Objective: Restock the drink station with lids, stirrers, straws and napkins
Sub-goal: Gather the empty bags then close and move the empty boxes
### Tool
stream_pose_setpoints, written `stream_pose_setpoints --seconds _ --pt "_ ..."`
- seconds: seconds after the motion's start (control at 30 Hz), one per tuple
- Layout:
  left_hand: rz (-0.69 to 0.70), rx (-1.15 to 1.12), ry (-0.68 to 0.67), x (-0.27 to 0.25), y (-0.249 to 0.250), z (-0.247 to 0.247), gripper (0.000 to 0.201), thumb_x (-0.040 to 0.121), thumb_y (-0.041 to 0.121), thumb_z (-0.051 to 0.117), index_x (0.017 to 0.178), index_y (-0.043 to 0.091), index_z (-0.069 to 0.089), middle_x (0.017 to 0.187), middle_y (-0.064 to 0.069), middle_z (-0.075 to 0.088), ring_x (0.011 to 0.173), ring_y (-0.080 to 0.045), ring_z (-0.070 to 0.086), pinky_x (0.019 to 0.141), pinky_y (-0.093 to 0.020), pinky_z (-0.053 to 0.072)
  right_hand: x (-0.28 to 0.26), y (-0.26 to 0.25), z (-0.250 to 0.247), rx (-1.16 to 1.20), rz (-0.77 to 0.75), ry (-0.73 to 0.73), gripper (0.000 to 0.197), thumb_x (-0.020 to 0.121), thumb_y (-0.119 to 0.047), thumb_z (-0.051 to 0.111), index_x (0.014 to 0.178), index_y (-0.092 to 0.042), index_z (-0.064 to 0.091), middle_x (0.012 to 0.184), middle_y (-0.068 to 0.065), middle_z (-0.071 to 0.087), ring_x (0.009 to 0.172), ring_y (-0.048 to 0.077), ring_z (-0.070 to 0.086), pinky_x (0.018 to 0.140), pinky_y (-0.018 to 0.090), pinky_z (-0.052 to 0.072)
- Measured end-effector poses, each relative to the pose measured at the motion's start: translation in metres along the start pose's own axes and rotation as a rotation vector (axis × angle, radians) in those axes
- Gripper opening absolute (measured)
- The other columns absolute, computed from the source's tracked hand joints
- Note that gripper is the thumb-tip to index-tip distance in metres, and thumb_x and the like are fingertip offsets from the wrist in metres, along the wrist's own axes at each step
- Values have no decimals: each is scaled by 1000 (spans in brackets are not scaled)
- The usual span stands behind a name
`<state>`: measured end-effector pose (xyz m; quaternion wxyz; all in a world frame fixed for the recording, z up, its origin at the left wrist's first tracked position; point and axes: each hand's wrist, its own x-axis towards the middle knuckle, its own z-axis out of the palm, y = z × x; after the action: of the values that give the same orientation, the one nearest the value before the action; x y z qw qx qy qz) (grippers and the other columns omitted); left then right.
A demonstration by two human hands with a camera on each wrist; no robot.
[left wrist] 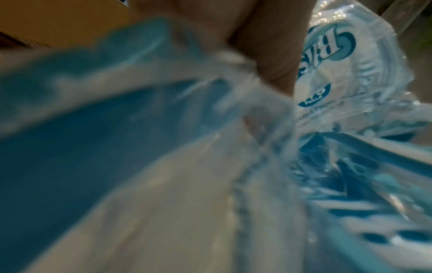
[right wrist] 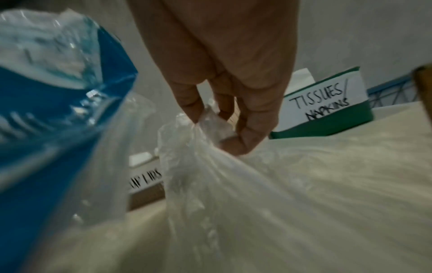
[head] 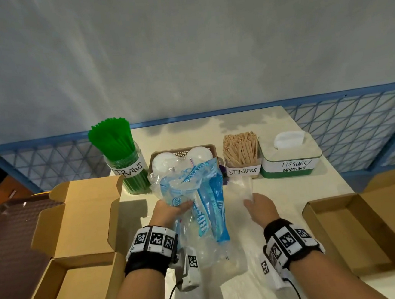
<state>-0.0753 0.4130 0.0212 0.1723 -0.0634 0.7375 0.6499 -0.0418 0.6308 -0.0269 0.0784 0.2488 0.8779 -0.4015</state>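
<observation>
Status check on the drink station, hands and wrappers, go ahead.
Left hand grips blue tissue wrapper. Right hand pinches clear plastic bag. Tissue box looks stocked. Nothing in the way.

Café drink station – labelled straws jar [head: 130, 166], stirrers box [head: 242, 162], napkin dispenser [head: 291, 162].

Lid basket [head: 212, 148] front hidden by blue-printed bag [head: 203, 197], left wrist view blurred — fingertips unseen
</observation>
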Motion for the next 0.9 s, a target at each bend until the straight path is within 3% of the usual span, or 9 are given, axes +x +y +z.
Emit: stream_pose_setpoints --seconds 0.1,0.2,0.33,0.4,0.47,0.57,0.63,0.8,0.9 --pt "-29 16 -169 -4 8 5 33 77 7 71 108 13 61 108 -9 68 85 -17 67 69 -24 54 -12 -28 -5 405 -26 -123 17 96 -18 44 100 -9 59 106 14 62 98 29 60 84 40 53" --pt "-38 -61 -304 -9 12 13 45 67 14 73 110 20 60 110 -8 69 103 -28 64 93 -44 50 -26 -53 -11 642 -114 -274 14 96 -15 47 89 -13 60 90 10 64 82 21 60 75 33 49" --pt "20 -66 -228 -10 19 15 34 77 -1 67 102 22 62 103 -4 70 98 -23 64 94 -44 49 -26 -70 -17 754 -189 -312 11 95 -13 49 90 -12 59 88 9 62 82 22 58 81 37 48" --pt "64 -14 -117 -7 24 8 30 78 -1 68 104 13 62 110 -7 67 98 -22 63 85 -30 53 -17 -64 -16 664 -223 -131 15 96 -12 47 92 -14 61 98 10 64 89 21 60 83 34 49" --pt "63 10 12 -4 27 -4 33 78 1 69 111 2 61 110 -9 66 96 -21 63 77 -23 54 -3 -44 -9 249 -284 4 18 93 -14 53 110 -13 59 121 11 57 108 23 55 94 32 45" --pt "-31 -63 98 1 26 -22 36 74 7 75 107 2 64 109 -17 68 100 -30 65 94 -45 50 4 -13 23 -381 -223 -240 73 77 -30 73 140 -22 36 151 9 23 136 27 29 110 37 31" --pt "-75 -72 106 1 25 -28 30 71 10 77 99 6 66 106 -17 69 101 -31 65 96 -50 48 -1 0 43 -586 -234 -318 93 70 -37 78 145 -22 26 154 7 11 139 31 21 112 41 30" --pt "-57 -92 143 -8 22 -29 24 76 3 72 98 7 65 105 -16 68 98 -30 65 93 -46 51 -8 17 58 -629 -315 -271 33 93 -25 48 123 -13 52 132 12 50 115 28 50 94 29 39" --pt "-48 -107 139 -11 19 -33 30 77 3 72 106 7 64 108 -16 68 99 -30 65 94 -46 50 -6 18 49 -560 -317 -233 28 95 -20 43 116 -11 60 122 11 57 110 25 56 92 26 41"
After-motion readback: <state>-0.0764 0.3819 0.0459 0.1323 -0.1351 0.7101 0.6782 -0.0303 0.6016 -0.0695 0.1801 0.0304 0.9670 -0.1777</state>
